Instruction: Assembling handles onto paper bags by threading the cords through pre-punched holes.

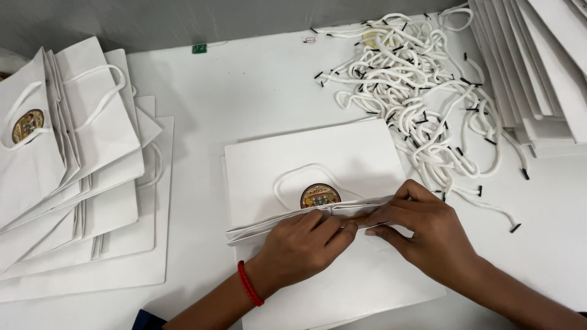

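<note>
Both forearms come in from the bottom edge, angled toward each other. Left hand (302, 244) lies palm down, fingers curled forward, red band at the wrist. Right hand (422, 229) palm down, fingertips pinched, nearly meeting the left's.

Both hands (361, 235) pinch white paper bag (318, 165) edge

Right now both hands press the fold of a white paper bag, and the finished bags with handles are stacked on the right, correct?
Not quite. The head view shows the finished bags stacked on the left. Both the left hand and right hand do press the white paper bag at its fold.
</note>
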